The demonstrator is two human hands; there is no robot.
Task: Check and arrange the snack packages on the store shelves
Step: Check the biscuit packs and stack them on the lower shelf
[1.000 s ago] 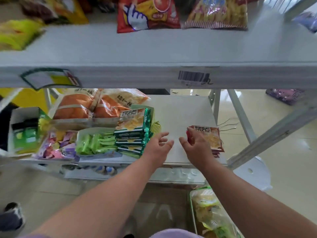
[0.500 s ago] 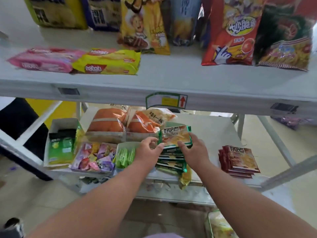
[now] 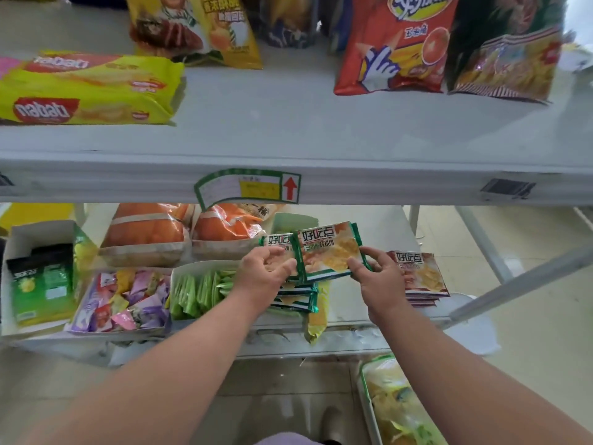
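Observation:
A green-edged snack packet (image 3: 330, 250) is lifted above the stack of green packets (image 3: 295, 298) on the lower shelf (image 3: 390, 228). My right hand (image 3: 377, 279) pinches its right edge. My left hand (image 3: 266, 274) grips its left side together with a second green packet (image 3: 277, 245) just behind it. A stack of red packets (image 3: 420, 277) of the same brand lies to the right of my right hand.
On the lower shelf stand two orange bags (image 3: 147, 228), a white box of green pouches (image 3: 41, 277), a tray of mixed candies (image 3: 125, 298) and a tray of green sticks (image 3: 199, 289). The upper shelf (image 3: 288, 130) carries yellow wafer packs (image 3: 86, 91) and chip bags (image 3: 394, 43).
My right hand left the red stack and went to the green stack. Both hands then lifted the top green packets off it. The camera tilted up.

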